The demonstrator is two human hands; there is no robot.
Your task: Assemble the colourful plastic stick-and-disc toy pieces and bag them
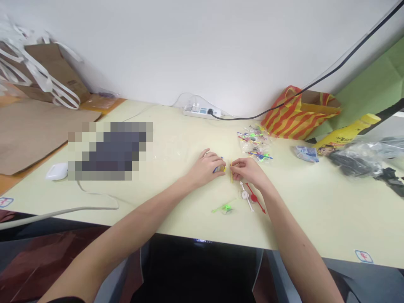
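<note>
A pale desk (176, 139) stands against a white wall (202, 46), with a power strip (202, 111) at its back edge. At mid-desk the left hand (205, 168) pinches a blue-and-yellow piece (219, 169) in its grip, and the right hand (249, 170) grips a thin yellow stick (231, 173). Green (225, 207), white (245, 195) and red pieces (256, 198) lie just in front, and a clear bag of parts (255, 145) lies behind.

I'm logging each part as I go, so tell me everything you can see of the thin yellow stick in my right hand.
The yellow stick is thin and straight, plastic by its look, plain yellow throughout. It stands nearly upright, pinched by the fingertips of the right hand, its lower end near the cream table; whether it touches cannot be told. It sits just beside the small blue-and-yellow piece held in the left hand, seemingly apart from it.
</note>
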